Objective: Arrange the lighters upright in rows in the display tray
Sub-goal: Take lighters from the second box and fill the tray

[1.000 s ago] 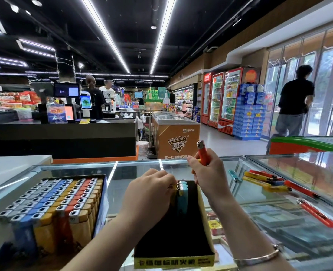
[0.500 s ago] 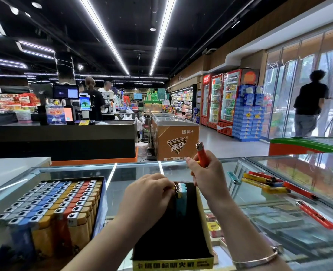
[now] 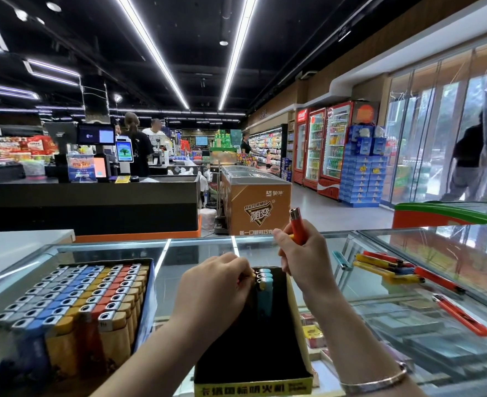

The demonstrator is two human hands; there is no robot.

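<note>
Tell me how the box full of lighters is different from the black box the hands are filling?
The full tray is packed with rows of grey, blue, yellow and red lighters; the black tray holds only a few blue lighters at its far end. The full tray sits left, untouched; the black tray has both hands at it. Both rest on the glass counter.

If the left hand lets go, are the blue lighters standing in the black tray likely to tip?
Probably: the blue lighters are tall and narrow, and the black tray behind them is bare. The left hand seems to brace them.

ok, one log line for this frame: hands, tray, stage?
left hand: at blue lighters in display tray | right hand: holds orange lighter above tray | stage: first row, mostly unfilled
</note>
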